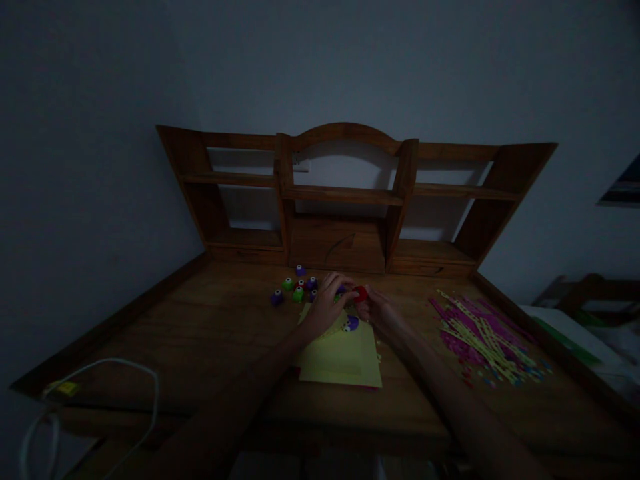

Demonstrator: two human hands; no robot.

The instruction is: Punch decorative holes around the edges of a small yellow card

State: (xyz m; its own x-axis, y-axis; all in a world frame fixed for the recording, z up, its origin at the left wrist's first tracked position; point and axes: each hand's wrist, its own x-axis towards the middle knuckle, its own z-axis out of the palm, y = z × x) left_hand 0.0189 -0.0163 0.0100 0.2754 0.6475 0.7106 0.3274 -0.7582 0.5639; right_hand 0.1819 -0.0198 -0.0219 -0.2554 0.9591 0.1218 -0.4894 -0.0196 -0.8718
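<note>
Both hands meet over the middle of a wooden desk (pixel 200 333). My right hand (pixel 379 311) grips a small red paper punch (pixel 361 293) in closed fingers. My left hand (pixel 327 301) is curled beside it, its fingertips touching the red punch and a dark purple piece at its left. Under the hands lies a stack of yellow paper (pixel 340 357) with a purple punch (pixel 351 324) resting on it. A cluster of several small green, purple and red punches (pixel 296 287) sits just left of my left hand.
A heap of pink and yellow paper strips and scraps (pixel 483 337) lies on the desk's right side. A wooden shelf hutch (pixel 345 200) stands along the back against the wall. A white cable (pixel 100 400) loops at the front left. The room is dim.
</note>
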